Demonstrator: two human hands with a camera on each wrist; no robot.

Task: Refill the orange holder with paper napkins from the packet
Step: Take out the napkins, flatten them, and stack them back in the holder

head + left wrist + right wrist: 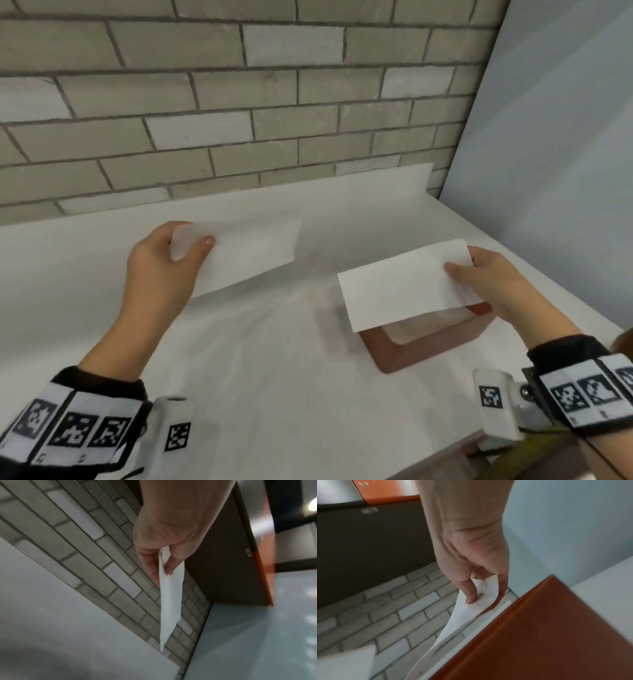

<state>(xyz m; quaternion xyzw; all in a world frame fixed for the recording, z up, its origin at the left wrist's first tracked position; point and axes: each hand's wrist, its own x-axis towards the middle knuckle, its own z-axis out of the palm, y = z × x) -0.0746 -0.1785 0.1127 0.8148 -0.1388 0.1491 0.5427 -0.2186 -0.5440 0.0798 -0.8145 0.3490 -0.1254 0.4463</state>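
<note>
Each hand (161,270) (493,284) pinches, seemingly, one napkin (246,257).

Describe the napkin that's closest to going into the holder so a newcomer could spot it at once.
Start at the white counter under the grey brick wall and find the orange holder near its right end. The napkin hangs directly over it, pinched at its far end by the right hand. The other napkin, held by the left hand, has only bare counter beneath.
</note>
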